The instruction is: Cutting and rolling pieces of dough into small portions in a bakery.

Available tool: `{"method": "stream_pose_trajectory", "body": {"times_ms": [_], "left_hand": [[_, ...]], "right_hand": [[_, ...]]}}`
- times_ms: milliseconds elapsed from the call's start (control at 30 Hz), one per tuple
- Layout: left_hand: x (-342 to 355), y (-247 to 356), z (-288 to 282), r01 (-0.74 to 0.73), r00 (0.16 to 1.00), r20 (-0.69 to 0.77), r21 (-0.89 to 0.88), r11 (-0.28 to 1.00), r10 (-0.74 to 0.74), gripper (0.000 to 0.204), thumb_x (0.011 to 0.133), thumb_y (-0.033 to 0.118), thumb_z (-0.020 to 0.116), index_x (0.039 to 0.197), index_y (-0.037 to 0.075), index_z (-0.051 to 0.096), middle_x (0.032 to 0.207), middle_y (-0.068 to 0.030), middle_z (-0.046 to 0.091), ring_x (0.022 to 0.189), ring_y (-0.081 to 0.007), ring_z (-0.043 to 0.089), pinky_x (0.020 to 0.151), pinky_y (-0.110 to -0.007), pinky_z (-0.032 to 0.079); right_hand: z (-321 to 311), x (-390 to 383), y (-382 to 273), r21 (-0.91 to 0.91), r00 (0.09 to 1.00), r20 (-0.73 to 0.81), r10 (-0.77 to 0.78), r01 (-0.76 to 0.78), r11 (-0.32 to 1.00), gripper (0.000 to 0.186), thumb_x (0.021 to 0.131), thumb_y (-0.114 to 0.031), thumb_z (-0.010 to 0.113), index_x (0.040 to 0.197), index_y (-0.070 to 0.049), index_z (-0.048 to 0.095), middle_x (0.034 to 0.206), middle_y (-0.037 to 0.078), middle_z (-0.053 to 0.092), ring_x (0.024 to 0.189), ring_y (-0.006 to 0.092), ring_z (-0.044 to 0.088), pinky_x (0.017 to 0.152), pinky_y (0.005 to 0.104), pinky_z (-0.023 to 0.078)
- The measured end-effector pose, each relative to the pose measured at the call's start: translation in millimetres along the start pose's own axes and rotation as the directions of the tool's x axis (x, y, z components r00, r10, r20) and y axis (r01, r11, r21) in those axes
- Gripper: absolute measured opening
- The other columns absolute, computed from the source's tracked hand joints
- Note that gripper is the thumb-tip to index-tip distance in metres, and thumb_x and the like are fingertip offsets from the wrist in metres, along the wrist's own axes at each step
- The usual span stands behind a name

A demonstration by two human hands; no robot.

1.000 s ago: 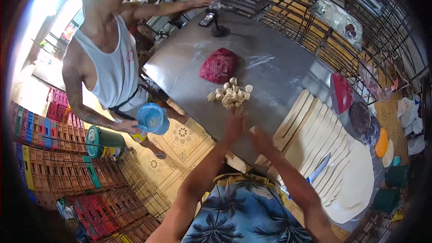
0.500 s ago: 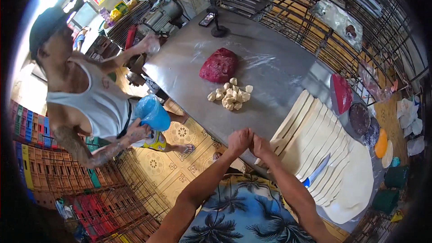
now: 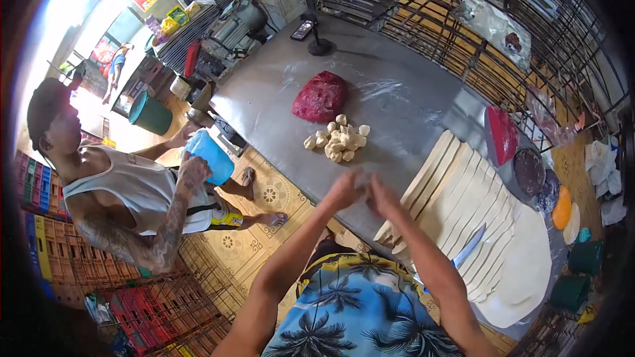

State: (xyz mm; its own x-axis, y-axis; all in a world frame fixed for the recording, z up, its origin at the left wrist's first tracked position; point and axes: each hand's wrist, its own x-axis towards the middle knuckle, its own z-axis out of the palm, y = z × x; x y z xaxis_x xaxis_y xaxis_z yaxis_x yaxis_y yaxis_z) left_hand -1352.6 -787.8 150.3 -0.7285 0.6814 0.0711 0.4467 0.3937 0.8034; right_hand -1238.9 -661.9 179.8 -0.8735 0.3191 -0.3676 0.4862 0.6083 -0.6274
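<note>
My left hand (image 3: 344,191) and my right hand (image 3: 381,197) hover over the near edge of the metal table, a little apart and facing each other. Motion smears their fingers, so whether anything is between them is unclear. Just beyond them lies a heap of small pale dough balls (image 3: 344,142). Behind the heap sits a large dark red lump of dough (image 3: 321,96). Beside my right hand spreads a sheet of pale dough (image 3: 519,258), its left part cut into long strips (image 3: 450,192). A knife (image 3: 471,244) with a blue handle rests on the strips.
Red dough (image 3: 501,135), dark rounds (image 3: 528,173) and an orange piece (image 3: 561,207) line the table's right side. A phone (image 3: 302,30) and black stand (image 3: 321,45) are at the far end. At left, a person (image 3: 132,185) holds a blue bucket (image 3: 210,157). Wire racks (image 3: 476,59) border the table.
My hands, pressed together before, have come slightly apart. The person at left has shifted and turned, and the blue bucket has moved up and left.
</note>
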Motion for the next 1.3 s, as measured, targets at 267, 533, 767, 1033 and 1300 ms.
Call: {"method": "stream_pose_trajectory", "body": {"times_ms": [267, 533, 767, 1033, 1300], "left_hand": [[-60.7, -8.6, 31.0, 0.326, 0.933, 0.097, 0.178, 0.928, -0.346, 0.038, 0.098, 0.037, 0.060, 0.085, 0.003, 0.072, 0.084, -0.0267, 0.070, 0.084, -0.0490, 0.067, 0.075, -0.055, 0.055], [-40.7, 12.9, 20.5, 0.257, 0.966, -0.068, 0.279, 0.925, -0.248, 0.052, 0.103, 0.043, 0.051, 0.079, 0.003, 0.074, 0.075, -0.0237, 0.069, 0.071, -0.0474, 0.068, 0.066, -0.057, 0.055], [19.5, 9.0, 2.3, 0.336, 0.941, -0.159, 0.311, 0.889, -0.300, 0.038, 0.104, 0.037, 0.055, 0.118, 0.004, 0.069, 0.098, -0.0266, 0.072, 0.093, -0.0460, 0.069, 0.082, -0.053, 0.056], [-48.3, -18.3, 13.4, 0.095, 0.882, 0.451, 0.112, 0.989, -0.136, 0.033, 0.099, 0.028, 0.065, 0.116, 0.000, 0.067, 0.112, -0.0300, 0.069, 0.105, -0.0465, 0.067, 0.089, -0.051, 0.055], [-52.9, 3.6, 28.9, 0.311, 0.948, -0.024, 0.274, 0.910, -0.317, 0.050, 0.103, 0.041, 0.051, 0.078, 0.005, 0.073, 0.079, -0.0241, 0.070, 0.075, -0.0475, 0.068, 0.071, -0.058, 0.055]], "right_hand": [[53.5, -36.8, 24.9, -0.118, 0.902, -0.213, -0.377, 0.359, 0.926, 0.036, 0.089, -0.017, 0.065, 0.121, -0.003, 0.054, 0.118, 0.028, 0.064, 0.107, 0.0496, 0.063, 0.089, 0.0561, 0.053], [30.4, -30.7, 10.9, -0.080, 0.978, 0.011, -0.207, 0.207, 0.975, 0.023, 0.092, -0.025, 0.061, 0.101, -0.005, 0.066, 0.085, 0.029, 0.070, 0.083, 0.0510, 0.068, 0.076, 0.0580, 0.055], [-12.6, -30.1, -3.3, -0.025, 0.803, 0.169, -0.571, 0.583, 0.812, 0.022, 0.096, -0.026, 0.055, 0.096, -0.004, 0.057, 0.091, 0.025, 0.070, 0.085, 0.0518, 0.065, 0.073, 0.0598, 0.053], [39.6, -17.8, 26.3, -0.017, 0.893, -0.117, -0.435, 0.437, 0.900, 0.046, 0.087, -0.016, 0.068, 0.127, -0.004, 0.049, 0.122, 0.028, 0.061, 0.107, 0.0474, 0.062, 0.091, 0.0551, 0.052], [64.7, -17.2, 29.3, -0.059, 0.961, -0.150, -0.234, 0.228, 0.972, 0.028, 0.086, -0.022, 0.069, 0.104, -0.002, 0.063, 0.095, 0.025, 0.071, 0.089, 0.0497, 0.068, 0.080, 0.0559, 0.055]]}}
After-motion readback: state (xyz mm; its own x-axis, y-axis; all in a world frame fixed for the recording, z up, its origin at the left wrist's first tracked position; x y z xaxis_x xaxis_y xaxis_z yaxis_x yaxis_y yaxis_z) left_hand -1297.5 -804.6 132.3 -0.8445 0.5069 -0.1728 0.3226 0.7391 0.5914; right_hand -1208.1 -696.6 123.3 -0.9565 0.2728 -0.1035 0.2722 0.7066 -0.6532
